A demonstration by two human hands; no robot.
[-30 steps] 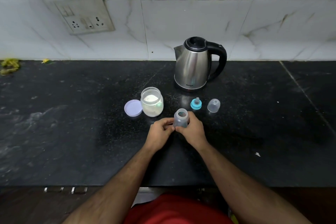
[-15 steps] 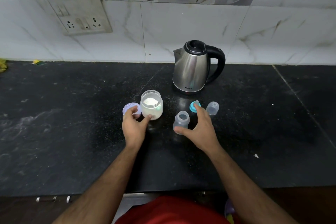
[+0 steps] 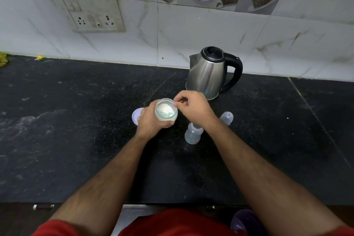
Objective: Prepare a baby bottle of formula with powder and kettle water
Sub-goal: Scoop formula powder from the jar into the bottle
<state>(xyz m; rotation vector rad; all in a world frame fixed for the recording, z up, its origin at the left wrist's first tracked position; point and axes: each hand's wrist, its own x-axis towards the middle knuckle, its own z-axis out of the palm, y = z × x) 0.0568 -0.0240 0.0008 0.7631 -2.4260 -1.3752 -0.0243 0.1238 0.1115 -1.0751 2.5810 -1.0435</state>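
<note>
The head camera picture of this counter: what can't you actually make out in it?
- Teal bottle nipple: hidden behind the right hand.
- What the right hand's fingertips pinch at the rim of the glass jar of white powder: too small and blurred.
- Round lilac lid: partly covered by the left hand.
- Water level in the steel kettle: its black lid is closed.
- Clear baby bottle: its mouth is covered by the right wrist.

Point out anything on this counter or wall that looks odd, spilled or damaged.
The socket plate sits askew, its top edge pulled off the wall, leaving a dark gap. Yellow scraps lie at the counter's far left. No spilled powder is evident.
</note>
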